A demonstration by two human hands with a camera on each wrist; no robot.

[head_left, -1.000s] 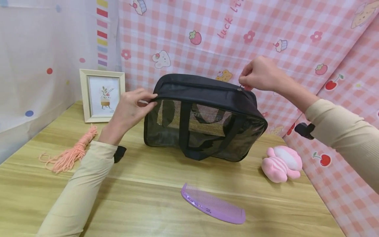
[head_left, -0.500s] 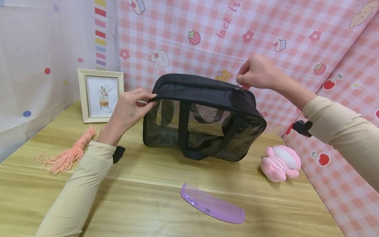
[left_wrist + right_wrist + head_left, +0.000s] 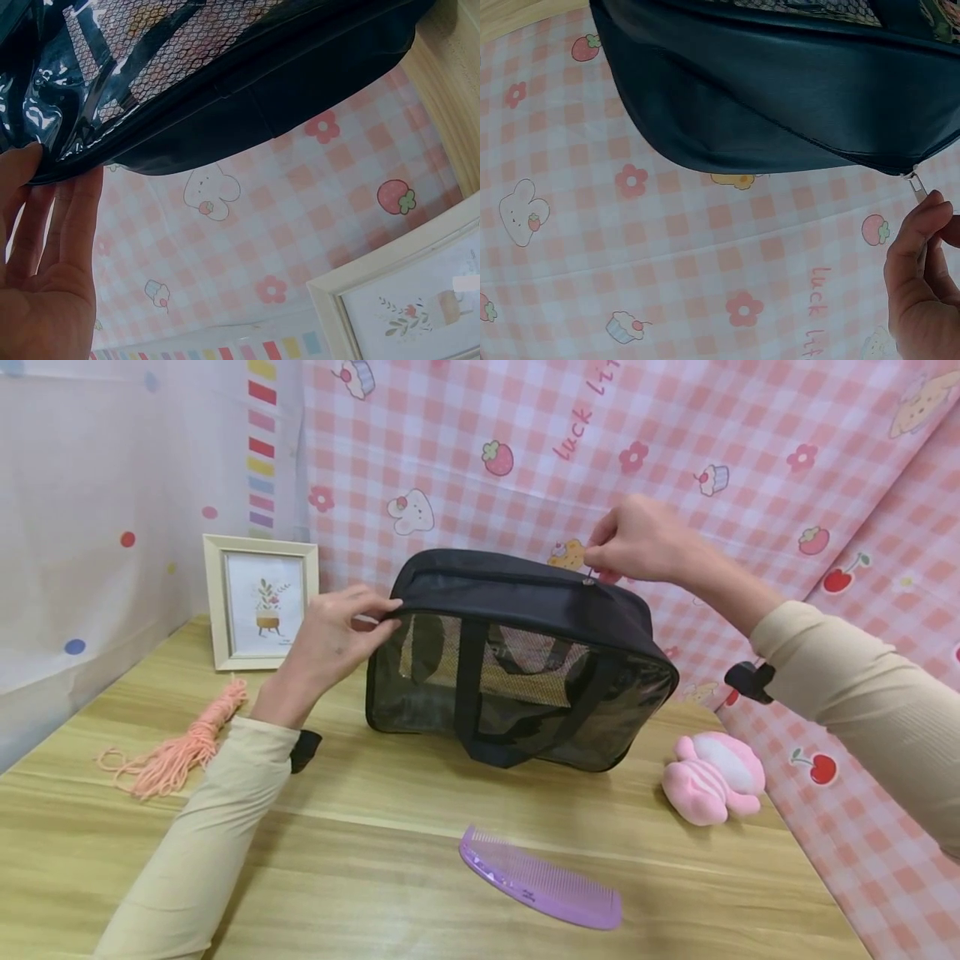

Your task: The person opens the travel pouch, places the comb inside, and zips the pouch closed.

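Note:
A black bag [image 3: 525, 693] with see-through, partly mesh sides stands on the table, its handle strap hanging down the front. My left hand [image 3: 333, 631] pinches the bag's upper left corner edge between thumb and fingers; in the left wrist view the thumb lies on the clear side and the fingers of that hand [image 3: 56, 277] behind the rim. Above the bag's right part, my right hand [image 3: 645, 543] pinches the zipper pull [image 3: 588, 581] between thumb and forefinger. The metal pull [image 3: 917, 186] shows clearly in the right wrist view, tugging the zipper seam up.
A purple comb [image 3: 540, 881] lies in front of the bag. To its right rests a pink plush toy [image 3: 712, 777]. A bundle of peach cord [image 3: 191, 739] lies by the left forearm, and a cream picture frame [image 3: 262, 602] stands behind it. Printed cloth [image 3: 465, 410] hangs behind.
My right hand has moved slightly left along the bag's top, drawing the zipper pull with it. The left hand keeps its pinch on the corner.

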